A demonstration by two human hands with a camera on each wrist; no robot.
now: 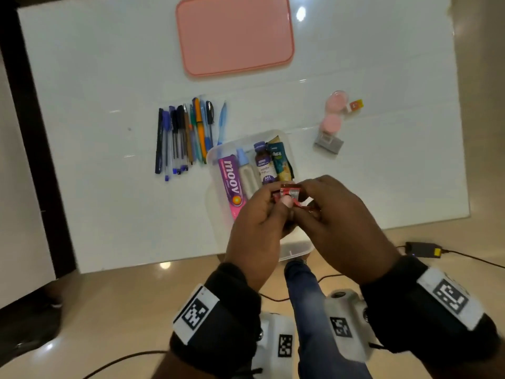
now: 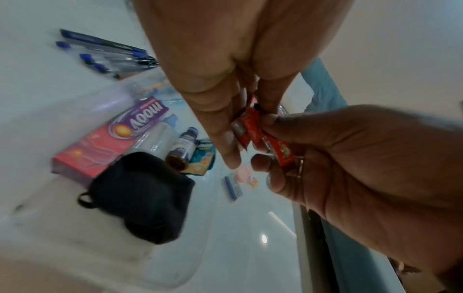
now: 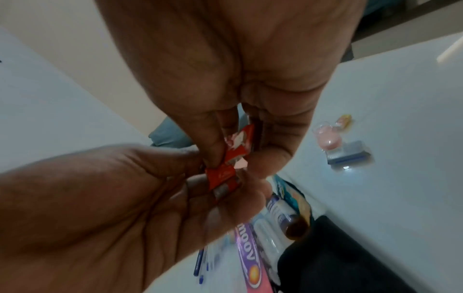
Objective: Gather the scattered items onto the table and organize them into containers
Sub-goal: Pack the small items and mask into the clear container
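Both hands hold small red wrapped packets (image 1: 290, 195) above the clear plastic box (image 1: 216, 157) near the table's front edge. My left hand (image 1: 259, 214) pinches the packets (image 2: 246, 126) from the left, and my right hand (image 1: 336, 214) pinches them (image 3: 225, 174) from the right. In the box lie a purple-pink moov carton (image 1: 231, 181), a white bottle (image 1: 247, 173), a brown syrup bottle (image 1: 263, 165), a teal sachet (image 1: 281, 162) and a black pouch (image 2: 142, 194), hidden under my hands in the head view.
A row of several pens (image 1: 185, 135) lies left of the box. A pink lid (image 1: 235, 34) sits at the far middle of the white table (image 1: 109, 77). Pink round cases (image 1: 334, 110), a small orange item (image 1: 356, 105) and a grey block (image 1: 328, 143) lie right.
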